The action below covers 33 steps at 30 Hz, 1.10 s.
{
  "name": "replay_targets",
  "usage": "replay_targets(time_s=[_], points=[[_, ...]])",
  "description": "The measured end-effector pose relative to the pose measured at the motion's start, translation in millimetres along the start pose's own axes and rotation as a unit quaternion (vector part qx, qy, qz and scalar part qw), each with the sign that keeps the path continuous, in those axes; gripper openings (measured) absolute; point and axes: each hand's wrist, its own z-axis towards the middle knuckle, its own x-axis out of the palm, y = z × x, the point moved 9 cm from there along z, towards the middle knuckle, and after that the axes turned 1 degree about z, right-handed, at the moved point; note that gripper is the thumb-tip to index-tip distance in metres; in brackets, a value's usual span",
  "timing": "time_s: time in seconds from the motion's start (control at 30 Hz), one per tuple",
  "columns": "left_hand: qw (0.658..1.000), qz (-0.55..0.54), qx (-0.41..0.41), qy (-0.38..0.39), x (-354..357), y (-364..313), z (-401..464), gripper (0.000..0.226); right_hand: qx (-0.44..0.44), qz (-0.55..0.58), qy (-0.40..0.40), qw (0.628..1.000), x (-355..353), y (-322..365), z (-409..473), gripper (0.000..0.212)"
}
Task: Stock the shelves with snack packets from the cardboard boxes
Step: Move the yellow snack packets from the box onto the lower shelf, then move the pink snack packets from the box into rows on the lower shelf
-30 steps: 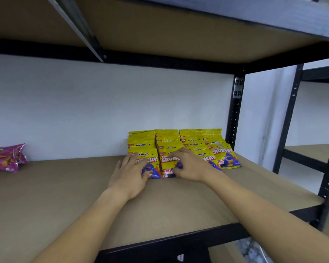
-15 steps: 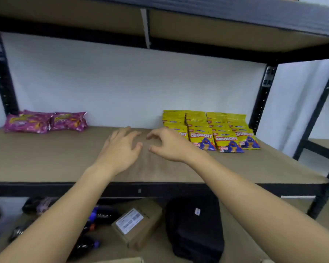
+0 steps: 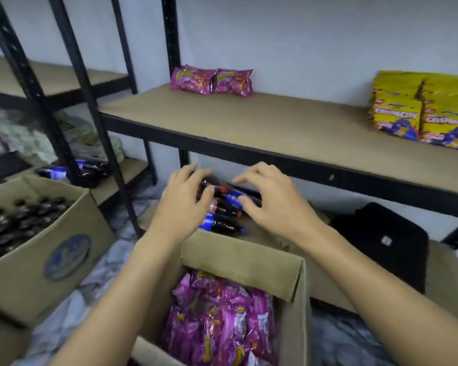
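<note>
**While both hands are empty: reaching for pink packets**

While hovering over the open brown cardboard box (image 3: pixel 251 262), my left hand (image 3: pixel 181 204) and right hand (image 3: pixel 271 204) are spreading loosely, gripping nothing, presumably readying for a two-handed scoop. Shiny pink snack packets (image 3: pixel 220 320) are filling it. Two more pink ones (image 3: pixel 212 80) and stacked yellow packets (image 3: pixel 421 107) are sitting well apart on the tan board shelf (image 3: pixel 262 122), likely sorted by kind. Dark cola bottles (image 3: pixel 222 210) are lying beneath.

2 snack packets (image 3: pixel 212 81) lie at the shelf's (image 3: pixel 249 122) back left; stacked packets (image 3: pixel 421 107) sit right; below, a packet-filled cardboard box (image 3: pixel 296 286).
</note>
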Motion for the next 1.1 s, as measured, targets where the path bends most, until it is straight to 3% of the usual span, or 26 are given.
replay_targets(time_s=[0.13, 0.23, 0.53, 0.7, 0.93, 1.1], points=[[0.997, -0.005, -0.059, 0.053, 44, 53, -46, 0.062, 0.056, 0.025, 0.072, 0.995, 87, -15, -42, 0.034], [0.99, -0.008, -0.093, 0.108, 82, 84, -71, 0.041, 0.104, 0.03, 0.163, 0.981, 149, -29, -74, 0.038], [0.948, 0.03, -0.153, 0.276, 185, 147, -141, 0.032, 0.194, 0.04, 0.403, 0.894, 282, -67, -165, 0.039], [0.909, 0.054, -0.166, 0.379, 228, 169, -172, 0.031, 0.193, 0.022, 0.525, 0.829, 327, -68, -206, 0.063], [0.853, 0.092, -0.169, 0.486, 257, 179, -170, 0.039, 0.191, -0.025, 0.571, 0.798, 351, -70, -226, 0.055], [0.828, 0.13, -0.147, 0.525, 291, 182, -163, 0.032, 0.194, -0.021, 0.579, 0.792, 358, -77, -232, 0.044]])
